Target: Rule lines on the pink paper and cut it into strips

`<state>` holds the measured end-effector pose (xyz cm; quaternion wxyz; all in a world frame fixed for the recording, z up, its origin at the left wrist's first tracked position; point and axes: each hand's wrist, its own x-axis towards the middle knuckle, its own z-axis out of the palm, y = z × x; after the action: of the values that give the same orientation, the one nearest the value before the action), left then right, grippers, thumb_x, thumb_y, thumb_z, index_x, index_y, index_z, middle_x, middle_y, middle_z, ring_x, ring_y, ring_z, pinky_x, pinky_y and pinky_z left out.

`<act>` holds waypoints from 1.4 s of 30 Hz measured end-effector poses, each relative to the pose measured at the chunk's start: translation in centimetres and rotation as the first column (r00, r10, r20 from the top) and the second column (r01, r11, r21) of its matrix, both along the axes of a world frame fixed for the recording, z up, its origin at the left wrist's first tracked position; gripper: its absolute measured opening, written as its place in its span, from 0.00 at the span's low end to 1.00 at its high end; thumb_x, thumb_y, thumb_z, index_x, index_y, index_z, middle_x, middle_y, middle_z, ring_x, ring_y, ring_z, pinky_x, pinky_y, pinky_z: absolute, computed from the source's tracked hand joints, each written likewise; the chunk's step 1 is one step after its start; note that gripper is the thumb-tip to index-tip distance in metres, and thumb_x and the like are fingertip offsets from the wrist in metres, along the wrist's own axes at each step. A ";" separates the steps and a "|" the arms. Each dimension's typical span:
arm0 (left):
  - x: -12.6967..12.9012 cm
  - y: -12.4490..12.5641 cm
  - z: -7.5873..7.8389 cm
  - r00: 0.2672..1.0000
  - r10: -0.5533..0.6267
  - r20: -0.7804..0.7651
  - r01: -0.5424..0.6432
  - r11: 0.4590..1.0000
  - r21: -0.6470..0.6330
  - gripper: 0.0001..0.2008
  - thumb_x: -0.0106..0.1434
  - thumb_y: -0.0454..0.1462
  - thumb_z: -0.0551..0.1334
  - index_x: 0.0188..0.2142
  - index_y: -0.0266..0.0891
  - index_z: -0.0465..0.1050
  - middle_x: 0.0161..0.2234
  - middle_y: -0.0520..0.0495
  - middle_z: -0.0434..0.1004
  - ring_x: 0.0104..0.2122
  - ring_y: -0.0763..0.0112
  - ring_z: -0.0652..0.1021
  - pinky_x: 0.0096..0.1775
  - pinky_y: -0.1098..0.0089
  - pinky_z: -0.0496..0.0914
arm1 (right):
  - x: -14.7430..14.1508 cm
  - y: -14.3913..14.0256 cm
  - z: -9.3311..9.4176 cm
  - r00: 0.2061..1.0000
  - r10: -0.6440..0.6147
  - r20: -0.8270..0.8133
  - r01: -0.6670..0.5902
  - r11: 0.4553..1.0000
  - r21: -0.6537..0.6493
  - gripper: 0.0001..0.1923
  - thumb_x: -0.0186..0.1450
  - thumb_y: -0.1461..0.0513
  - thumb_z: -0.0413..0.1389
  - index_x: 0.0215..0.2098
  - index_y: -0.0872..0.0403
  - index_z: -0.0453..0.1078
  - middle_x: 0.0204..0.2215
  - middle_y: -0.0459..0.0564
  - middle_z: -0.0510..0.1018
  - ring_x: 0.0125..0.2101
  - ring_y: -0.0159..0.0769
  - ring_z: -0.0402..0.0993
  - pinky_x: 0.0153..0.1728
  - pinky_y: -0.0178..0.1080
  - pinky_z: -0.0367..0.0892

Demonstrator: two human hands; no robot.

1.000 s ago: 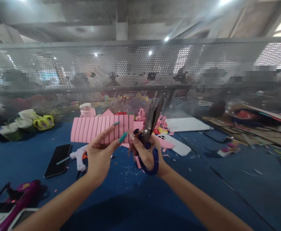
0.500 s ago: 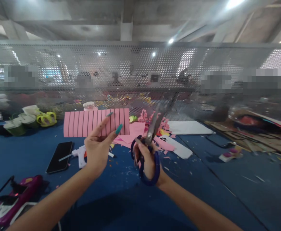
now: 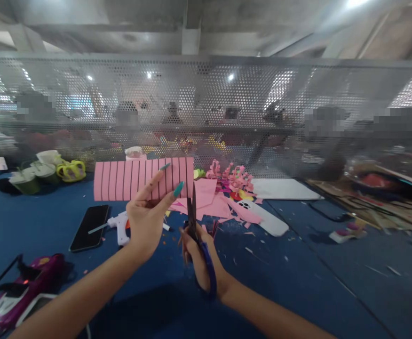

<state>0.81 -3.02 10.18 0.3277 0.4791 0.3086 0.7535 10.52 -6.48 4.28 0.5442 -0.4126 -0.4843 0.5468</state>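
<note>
Between the thumb and fingers of my left hand [image 3: 145,221] is a pink sheet [image 3: 121,181] marked with dark vertical lines, held up over the table. My right hand [image 3: 202,263] grips blue-handled scissors [image 3: 192,212]. Their blades point up and stand slightly apart at the lower right corner of the sheet; whether they touch it I cannot tell. Behind the hands lie loose pink pieces [image 3: 208,193] and curled pink shapes [image 3: 234,176]. A white glue gun [image 3: 122,228] rests just left of my left hand.
A black phone [image 3: 90,228] lies at left, with a purple device [image 3: 33,287] nearer me. To the right are a white phone [image 3: 267,219], a white board [image 3: 285,188] and scattered scraps. Green-and-white cups [image 3: 45,172] stand far left. A perforated metal screen [image 3: 206,108] closes off the back.
My right hand has brought the scissors left and down, turning the blades upright beside the sheet's right edge. The left hand keeps its hold on the sheet. The view has shifted slightly.
</note>
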 end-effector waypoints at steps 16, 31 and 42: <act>0.7 -0.7 0.4 1.000 0.014 0.021 -0.012 0.996 -0.092 0.22 0.45 0.29 0.71 0.42 0.43 0.77 0.35 0.51 0.82 0.33 0.69 0.82 0.34 0.78 0.77 | 0.0 0.0 1.2 0.994 -0.055 0.092 0.057 0.998 -0.020 0.13 0.56 0.52 0.53 0.23 0.51 0.57 0.13 0.36 0.58 0.13 0.24 0.53 0.15 0.31 0.51; 0.7 -0.9 0.2 0.999 0.036 -0.015 -0.037 0.996 -0.076 0.22 0.46 0.30 0.71 0.43 0.43 0.76 0.36 0.51 0.82 0.33 0.68 0.82 0.37 0.75 0.78 | 0.5 0.0 1.1 0.983 -0.036 0.179 0.015 0.993 0.114 0.11 0.60 0.55 0.50 0.25 0.51 0.57 0.13 0.36 0.58 0.14 0.26 0.56 0.17 0.32 0.56; 0.8 -1.0 0.3 0.999 0.035 -0.006 -0.035 0.996 -0.088 0.21 0.46 0.31 0.71 0.42 0.42 0.77 0.36 0.49 0.82 0.34 0.65 0.82 0.39 0.70 0.78 | 0.4 0.0 1.0 0.981 -0.083 0.175 0.059 0.988 0.139 0.13 0.60 0.53 0.51 0.24 0.52 0.58 0.15 0.38 0.60 0.15 0.26 0.56 0.17 0.32 0.55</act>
<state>1.62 -4.00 10.44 0.3344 0.4605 0.3504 0.7439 10.90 -6.43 5.28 0.5436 -0.4403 -0.5521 0.4537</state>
